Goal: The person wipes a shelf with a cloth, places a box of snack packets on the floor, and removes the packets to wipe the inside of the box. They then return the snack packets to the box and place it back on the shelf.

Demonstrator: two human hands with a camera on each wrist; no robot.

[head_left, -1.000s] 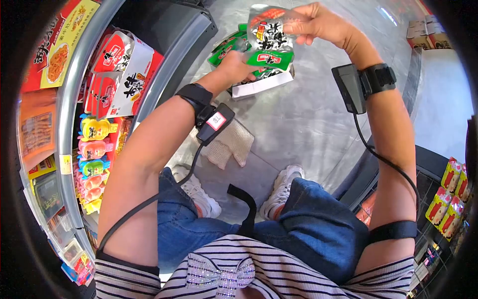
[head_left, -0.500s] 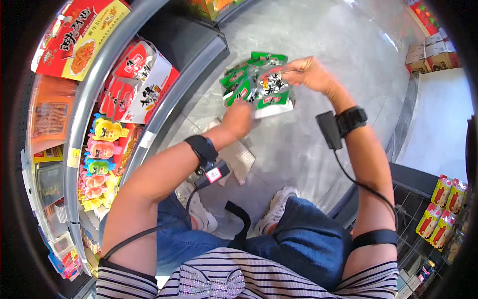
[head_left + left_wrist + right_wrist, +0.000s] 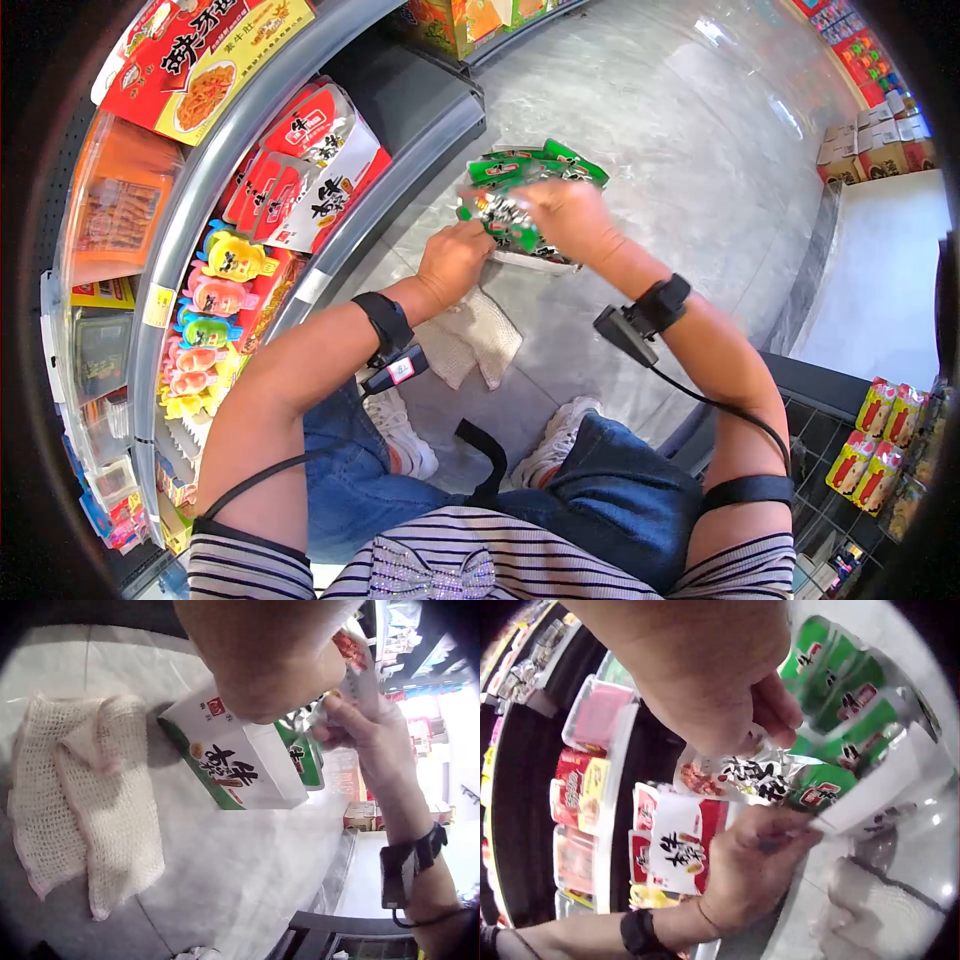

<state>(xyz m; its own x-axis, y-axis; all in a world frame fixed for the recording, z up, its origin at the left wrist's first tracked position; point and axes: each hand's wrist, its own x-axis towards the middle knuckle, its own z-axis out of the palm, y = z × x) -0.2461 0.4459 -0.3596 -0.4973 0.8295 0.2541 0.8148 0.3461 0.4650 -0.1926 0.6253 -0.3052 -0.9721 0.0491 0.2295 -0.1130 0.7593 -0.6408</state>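
My right hand (image 3: 570, 222) pinches a green-and-silver snack packet (image 3: 739, 776) with a food picture and black lettering. The packet is tilted over a white and green display box (image 3: 240, 765) on the floor. Inside the box, several green packets (image 3: 866, 705) stand in a row, partly hidden by my right hand in the head view. At the near left corner of the box, my left hand (image 3: 455, 262) has its thumb and fingers curled at the white wall (image 3: 877, 787), gripping the edge close beneath the packet.
A beige mesh cloth (image 3: 112, 802) lies on the grey tiled floor just in front of the box. Left of me runs a curved shelf edge (image 3: 345, 245) with red-and-white snack boxes (image 3: 320, 205) and colourful toy-shaped packs (image 3: 215, 295). Cartons (image 3: 870, 150) stand at the far right.
My right hand has brought the packet down and left from above the box. The left hand has drawn back from the packets to the box's near left corner.
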